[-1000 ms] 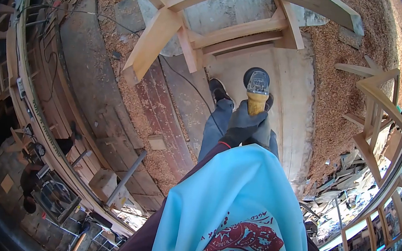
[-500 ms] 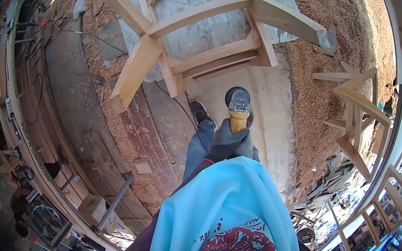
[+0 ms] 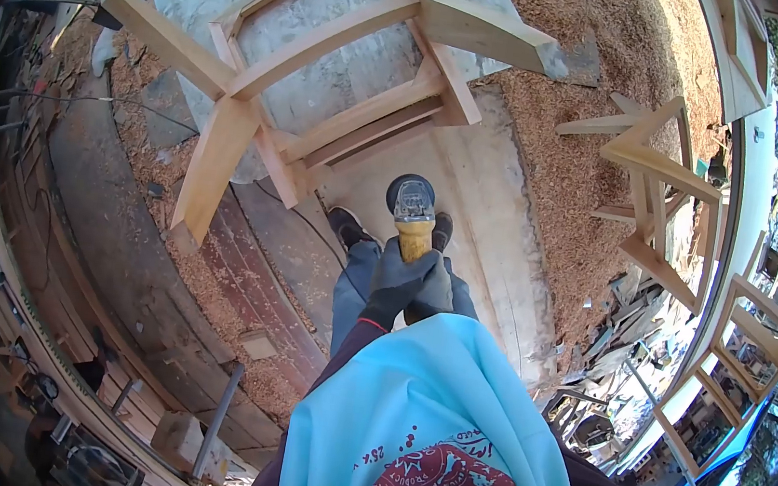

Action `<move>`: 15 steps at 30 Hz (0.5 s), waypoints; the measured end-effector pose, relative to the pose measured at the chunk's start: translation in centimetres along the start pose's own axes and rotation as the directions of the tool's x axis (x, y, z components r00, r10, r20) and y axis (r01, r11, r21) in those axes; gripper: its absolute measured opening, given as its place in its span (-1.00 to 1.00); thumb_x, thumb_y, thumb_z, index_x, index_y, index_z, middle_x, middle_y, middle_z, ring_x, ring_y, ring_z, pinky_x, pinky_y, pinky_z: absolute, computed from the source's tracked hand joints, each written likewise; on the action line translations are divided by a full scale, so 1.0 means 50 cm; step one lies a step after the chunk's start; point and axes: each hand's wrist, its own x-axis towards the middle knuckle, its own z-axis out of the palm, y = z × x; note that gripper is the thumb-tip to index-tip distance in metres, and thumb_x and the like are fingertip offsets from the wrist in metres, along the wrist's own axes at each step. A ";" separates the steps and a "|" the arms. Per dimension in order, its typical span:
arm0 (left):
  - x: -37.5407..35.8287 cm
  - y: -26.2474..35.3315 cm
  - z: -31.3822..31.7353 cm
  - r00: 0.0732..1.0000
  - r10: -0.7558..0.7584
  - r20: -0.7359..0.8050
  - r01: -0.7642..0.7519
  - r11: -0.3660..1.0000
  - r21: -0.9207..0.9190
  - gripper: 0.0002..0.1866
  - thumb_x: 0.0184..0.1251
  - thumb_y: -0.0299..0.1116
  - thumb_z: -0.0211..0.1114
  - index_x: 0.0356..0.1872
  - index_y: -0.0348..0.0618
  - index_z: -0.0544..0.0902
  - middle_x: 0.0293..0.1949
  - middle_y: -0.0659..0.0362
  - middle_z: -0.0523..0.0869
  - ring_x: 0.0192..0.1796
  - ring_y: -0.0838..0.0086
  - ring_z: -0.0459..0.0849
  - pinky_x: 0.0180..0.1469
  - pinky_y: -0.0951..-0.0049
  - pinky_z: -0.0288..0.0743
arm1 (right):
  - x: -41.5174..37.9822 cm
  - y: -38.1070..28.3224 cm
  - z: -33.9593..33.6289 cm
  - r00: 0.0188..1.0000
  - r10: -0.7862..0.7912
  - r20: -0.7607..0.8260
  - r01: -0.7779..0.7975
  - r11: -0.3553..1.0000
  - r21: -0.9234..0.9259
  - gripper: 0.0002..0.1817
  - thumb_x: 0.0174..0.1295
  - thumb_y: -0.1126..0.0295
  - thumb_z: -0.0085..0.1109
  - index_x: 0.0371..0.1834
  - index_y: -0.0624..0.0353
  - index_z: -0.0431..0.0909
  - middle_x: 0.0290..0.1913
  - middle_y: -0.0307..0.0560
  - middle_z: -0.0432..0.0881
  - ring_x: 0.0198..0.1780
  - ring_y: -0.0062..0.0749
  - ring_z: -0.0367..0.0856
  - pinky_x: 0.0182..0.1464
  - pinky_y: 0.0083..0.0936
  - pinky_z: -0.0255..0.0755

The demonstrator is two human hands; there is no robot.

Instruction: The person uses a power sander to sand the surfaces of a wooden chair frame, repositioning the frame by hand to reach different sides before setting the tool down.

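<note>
An angle grinder [image 3: 413, 227] with a silver head, a dark round disc and a yellow body is held low in front of me. My left hand [image 3: 396, 278], in a dark glove with a red-edged cuff, is closed around its body. Close against it, my right hand [image 3: 436, 291], in a grey glove, also grips the tool, its fingers partly hidden. Beyond the disc stands a wooden chair frame [image 3: 335, 47] with splayed legs, apart from the grinder. The blue cloth [image 3: 431, 375] on my front covers my forearms in part.
Another wooden frame [image 3: 663, 184] stands at the right on wood shavings [image 3: 555, 157]. Boards [image 3: 469, 185] lie underfoot, and a dark cable [image 3: 300, 219] runs beside my left foot. More chair frames [image 3: 757, 332] are at the far right; scrap wood [image 3: 627, 321] is piled nearby.
The view has shifted, so the chair frame and the surroundings appear further left and slightly lower. Both hands still hold the grinder, which stays apart from the frame.
</note>
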 end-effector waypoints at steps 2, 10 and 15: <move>-0.004 -0.006 0.003 1.000 -0.014 -0.022 0.015 1.000 0.011 -0.29 0.15 0.09 0.50 0.13 -0.29 0.58 -0.04 -0.18 0.79 0.02 -0.09 0.78 0.07 0.06 0.63 | 0.002 -0.005 0.004 1.000 -0.008 0.022 0.008 1.000 -0.007 -0.50 0.23 0.28 0.41 0.15 0.27 0.46 -0.10 0.05 0.74 -0.07 -0.15 0.77 -0.04 -0.27 0.62; -0.023 0.006 0.001 0.999 -0.049 0.014 0.049 0.997 -0.066 -0.31 0.13 0.08 0.52 0.14 -0.21 0.57 -0.08 -0.14 0.80 0.01 -0.08 0.78 0.05 0.03 0.63 | -0.009 -0.043 0.058 0.997 -0.035 0.071 0.039 0.997 -0.061 -0.50 0.24 0.29 0.40 0.16 0.27 0.46 -0.11 0.03 0.74 -0.08 -0.17 0.77 -0.05 -0.28 0.62; -0.063 0.053 -0.079 0.997 -0.058 -0.059 0.052 0.994 -0.099 -0.38 0.13 0.02 0.49 0.09 -0.20 0.56 -0.12 -0.14 0.79 -0.06 -0.15 0.77 0.01 -0.05 0.61 | -0.039 -0.088 0.124 0.986 -0.080 0.149 0.099 0.988 -0.121 -0.51 0.24 0.30 0.40 0.16 0.28 0.46 -0.11 0.02 0.74 -0.08 -0.18 0.77 -0.05 -0.29 0.62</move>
